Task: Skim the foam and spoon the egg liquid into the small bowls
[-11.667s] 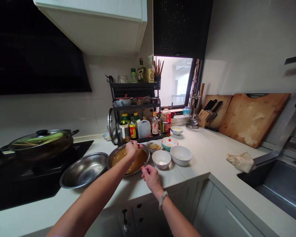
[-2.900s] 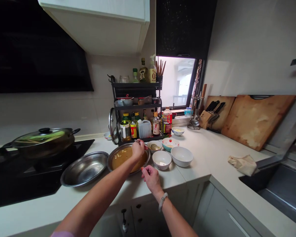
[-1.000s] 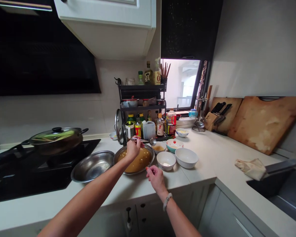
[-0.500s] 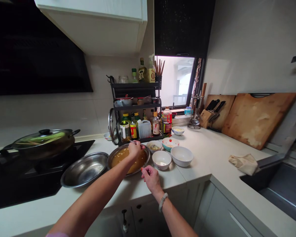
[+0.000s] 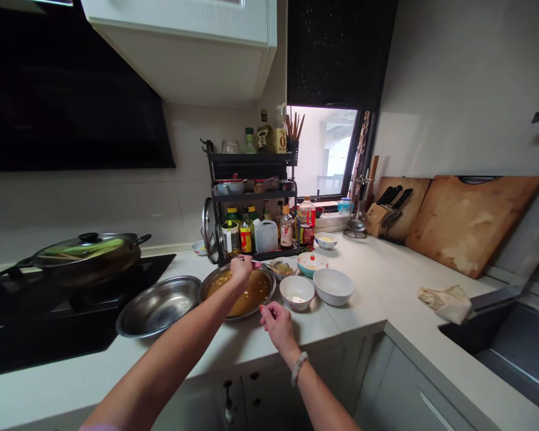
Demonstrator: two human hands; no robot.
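My left hand is over the metal basin of brown liquid with pale bits floating in it. Its fingers are closed around a spoon, which reaches right towards a small bowl holding some liquid. My right hand hovers at the basin's front right rim, fingers curled together. A speck of red shows at its fingertips; whether it is a nail or a held thing I cannot tell. Close by stand a white bowl with a little white stuff inside, a larger white bowl and a turquoise bowl.
An oval metal basin stands left, beside the stove with a lidded pan. Behind is a black rack of bottles and jars. Rightwards are a knife block, a cutting board, a cloth and the sink.
The whole view has shifted slightly. My left hand still grips the spoon near the small bowl, its wrist turned a little. My right hand stays nearly in place with fingers curled.
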